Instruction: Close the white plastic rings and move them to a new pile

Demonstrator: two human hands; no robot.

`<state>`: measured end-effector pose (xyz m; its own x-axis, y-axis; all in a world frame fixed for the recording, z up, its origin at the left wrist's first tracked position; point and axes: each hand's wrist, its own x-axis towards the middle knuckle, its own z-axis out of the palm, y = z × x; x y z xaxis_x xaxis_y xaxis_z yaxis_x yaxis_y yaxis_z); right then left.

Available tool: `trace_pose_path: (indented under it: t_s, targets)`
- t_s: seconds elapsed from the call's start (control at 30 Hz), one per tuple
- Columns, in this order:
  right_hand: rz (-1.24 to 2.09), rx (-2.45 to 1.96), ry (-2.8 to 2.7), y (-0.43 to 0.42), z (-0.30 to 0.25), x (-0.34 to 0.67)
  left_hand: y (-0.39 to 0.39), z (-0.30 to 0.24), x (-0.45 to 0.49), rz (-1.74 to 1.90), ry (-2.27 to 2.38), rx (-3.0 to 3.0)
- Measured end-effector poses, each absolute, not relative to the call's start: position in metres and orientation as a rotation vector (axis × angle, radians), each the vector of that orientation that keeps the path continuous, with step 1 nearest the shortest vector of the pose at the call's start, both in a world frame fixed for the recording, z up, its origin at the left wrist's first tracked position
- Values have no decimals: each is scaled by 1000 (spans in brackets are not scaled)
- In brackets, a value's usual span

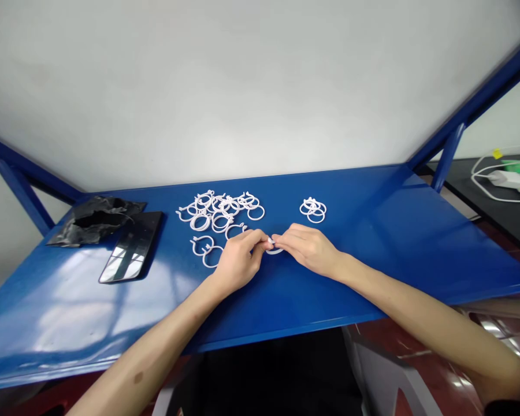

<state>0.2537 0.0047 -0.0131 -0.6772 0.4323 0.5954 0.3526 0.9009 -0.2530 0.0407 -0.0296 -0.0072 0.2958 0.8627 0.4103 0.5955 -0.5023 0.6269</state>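
Observation:
Between my two hands is a white plastic ring (275,251), much of it hidden by the fingers. My left hand (241,257) is closed, thumb and forefinger pinching the ring's small end. From the other side my right hand (309,247) pinches the same ring, its fingertips almost touching the left ones. Left of and beyond my left hand lies a loose heap of similar white rings (220,216), some with open ends and small eyelets. A smaller cluster of white rings (315,214) rests beyond my right hand.
On the left of the blue table (329,306) lie a black phone (132,248) and a crumpled black plastic bag (97,216). Blue metal braces (448,156) flank the pale wall. A white cable with an adapter (507,179) sits on a dark surface at right.

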Motion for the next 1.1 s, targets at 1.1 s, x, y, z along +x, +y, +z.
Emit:
trace_pose_path:
  t_s: [1.1]
  targets:
    - [539, -827, -2403, -2, -1, 249, -29, 19, 28, 996, 1388, 1853]
